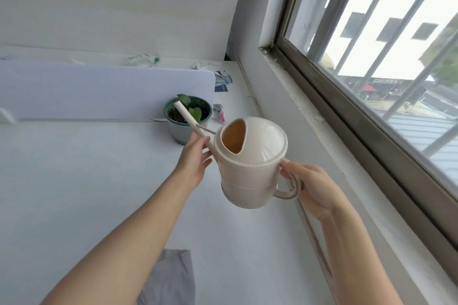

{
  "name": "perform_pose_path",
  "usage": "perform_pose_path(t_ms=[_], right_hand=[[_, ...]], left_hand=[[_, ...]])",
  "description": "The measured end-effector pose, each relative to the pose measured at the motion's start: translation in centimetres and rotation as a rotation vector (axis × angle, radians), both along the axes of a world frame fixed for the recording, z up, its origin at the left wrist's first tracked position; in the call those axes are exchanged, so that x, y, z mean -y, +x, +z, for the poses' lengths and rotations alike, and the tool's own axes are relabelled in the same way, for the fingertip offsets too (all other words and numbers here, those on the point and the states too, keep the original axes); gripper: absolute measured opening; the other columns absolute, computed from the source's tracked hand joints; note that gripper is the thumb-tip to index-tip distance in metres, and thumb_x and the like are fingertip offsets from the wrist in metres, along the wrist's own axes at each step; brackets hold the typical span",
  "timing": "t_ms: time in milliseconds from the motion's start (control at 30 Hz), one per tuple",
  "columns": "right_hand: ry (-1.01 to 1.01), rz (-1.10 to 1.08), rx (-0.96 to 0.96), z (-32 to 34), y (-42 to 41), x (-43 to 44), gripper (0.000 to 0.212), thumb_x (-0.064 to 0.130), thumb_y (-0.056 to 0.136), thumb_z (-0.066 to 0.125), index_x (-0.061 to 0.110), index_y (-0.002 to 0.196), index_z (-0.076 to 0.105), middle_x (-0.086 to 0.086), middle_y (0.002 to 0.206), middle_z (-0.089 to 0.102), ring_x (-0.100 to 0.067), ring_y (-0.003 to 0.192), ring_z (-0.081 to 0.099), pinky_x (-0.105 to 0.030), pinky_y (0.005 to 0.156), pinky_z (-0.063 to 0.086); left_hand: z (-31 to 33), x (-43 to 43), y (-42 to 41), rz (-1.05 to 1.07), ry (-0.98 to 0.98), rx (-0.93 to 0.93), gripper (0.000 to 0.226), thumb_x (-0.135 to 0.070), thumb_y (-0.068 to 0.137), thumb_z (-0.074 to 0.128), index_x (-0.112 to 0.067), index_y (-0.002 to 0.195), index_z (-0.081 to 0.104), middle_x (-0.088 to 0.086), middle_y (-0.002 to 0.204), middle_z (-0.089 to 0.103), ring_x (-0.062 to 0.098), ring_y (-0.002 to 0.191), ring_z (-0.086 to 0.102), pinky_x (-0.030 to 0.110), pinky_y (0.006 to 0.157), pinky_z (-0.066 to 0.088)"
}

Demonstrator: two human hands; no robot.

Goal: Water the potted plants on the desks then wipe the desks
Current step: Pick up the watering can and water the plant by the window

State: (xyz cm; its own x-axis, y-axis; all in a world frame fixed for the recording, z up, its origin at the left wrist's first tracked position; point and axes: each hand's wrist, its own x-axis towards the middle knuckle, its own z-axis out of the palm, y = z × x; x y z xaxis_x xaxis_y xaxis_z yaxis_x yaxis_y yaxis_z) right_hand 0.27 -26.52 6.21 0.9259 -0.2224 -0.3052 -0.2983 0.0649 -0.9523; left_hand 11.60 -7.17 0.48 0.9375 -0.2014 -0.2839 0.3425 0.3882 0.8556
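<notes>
Firmly, right grip [314, 187] clasped the watering can [247, 171] by its handle; left grip [194, 158] pinched the spout, plant [196, 112] at eleven o'clock.

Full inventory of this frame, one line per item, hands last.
can: 1, cream, held in the air above the desk, spout pointing at the plant
potted plant: 1, green leaves in a green pot, on the desk beside the divider
desk: 1, white, under the window
divider: 1, pale lilac, upright across the desk
cloth: 1, grey, bottom edge
pink item: 1, pink, behind the pot, too small to identify
bottle: 1, clear with green cap, beyond the divider
window: 1, grey frame, barred, right
left hand: 1, grips the can's spout
right hand: 1, holds the can's handle
</notes>
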Motion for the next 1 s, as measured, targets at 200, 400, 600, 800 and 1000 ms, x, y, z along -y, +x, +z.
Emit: perform_pose_path(t_ms=[200,400,600,800,1000], right_hand=[[-0.041,-0.056,0.012,0.9,1.8,-1.8,0.027,0.014,0.088,0.055,0.010,0.061,0.055,0.017,0.045,0.060,-0.004,0.061,0.047,-0.026,0.060,0.025],[-0.100,-0.089,-0.013,1.0,3.6,-3.3,0.027,0.015,0.088,0.056,0.010,0.061,0.056,0.020,0.046,0.061,-0.007,0.068,0.046,-0.028,0.061,0.026],[-0.154,-0.043,-0.048,1.1,5.0,-3.8,0.029,0.014,0.087,0.056,0.011,0.058,0.056,0.012,0.066,0.061,-0.014,0.075,0.042,-0.030,0.064,0.027],[-0.182,-0.057,-0.055,0.9,6.1,-3.7,0.024,0.013,0.086,0.057,0.008,0.063,0.060,0.015,0.063,0.061,-0.017,0.079,0.041,-0.031,0.066,0.028],[-0.181,-0.112,-0.074,1.6,7.0,-3.2,0.023,0.027,0.073,0.067,0.009,0.061,0.061,0.014,0.057,0.062,-0.001,0.054,0.048,-0.030,0.066,0.031]], left_hand=[[0.5,-0.8,2.8,-0.048,-0.004,-0.004,0.049,-0.014,0.091,0.041,-0.024,0.139,0.040,0.001,0.094,0.053,0.017,0.080,0.053,0.031,0.085,0.037],[-0.9,-1.3,4.3,-0.056,-0.032,-0.073,0.052,-0.011,0.089,0.042,-0.022,0.140,0.038,0.003,0.093,0.055,0.021,0.082,0.053,0.031,0.084,0.038],[-1.6,-1.0,5.5,-0.068,-0.095,-0.098,0.047,-0.012,0.091,0.041,-0.018,0.138,0.041,-0.010,0.059,0.063,0.015,0.072,0.052,0.027,0.072,0.040],[-2.3,-0.3,6.7,-0.119,-0.110,-0.129,0.048,-0.012,0.090,0.041,-0.018,0.138,0.041,-0.013,0.053,0.060,0.010,0.062,0.051,0.023,0.062,0.040],[-2.2,0.7,8.5,-0.210,-0.121,-0.112,0.049,-0.007,0.086,0.037,-0.023,0.131,0.049,-0.009,0.059,0.055,0.012,0.066,0.052,0.023,0.067,0.041]])
